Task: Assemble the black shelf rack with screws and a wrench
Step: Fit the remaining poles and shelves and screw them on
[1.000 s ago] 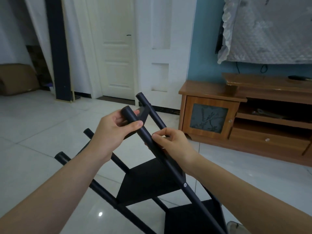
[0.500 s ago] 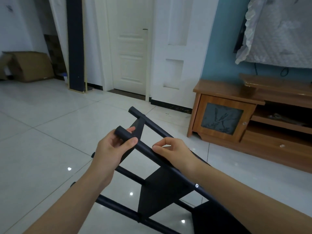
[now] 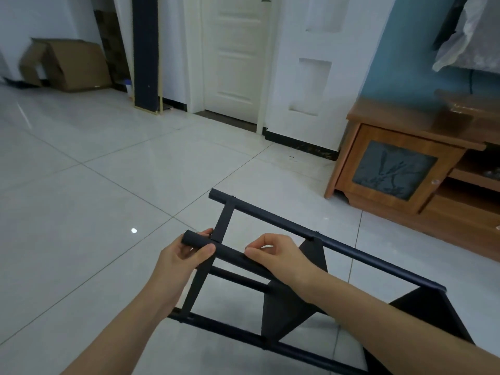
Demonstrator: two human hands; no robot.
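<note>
Above the tiled floor (image 3: 108, 185), the black shelf rack (image 3: 270, 218) is being held on its side, its lower right end running out of frame and the right forearm covering part of its near tube. The left hand (image 3: 184, 255) is gripping that tube's free end; the right hand (image 3: 278, 253) is pinching the same tube nearby. A wooden cabinet (image 3: 392, 169) is standing near at right, a cardboard box (image 3: 73, 63) far left.

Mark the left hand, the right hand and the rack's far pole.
left hand (image 3: 176, 259), head view, back of the hand gripping the near pole (image 3: 230, 255).
right hand (image 3: 284, 255), head view, back of the hand.
far pole (image 3: 351, 251), head view, middle of the tube.
</note>
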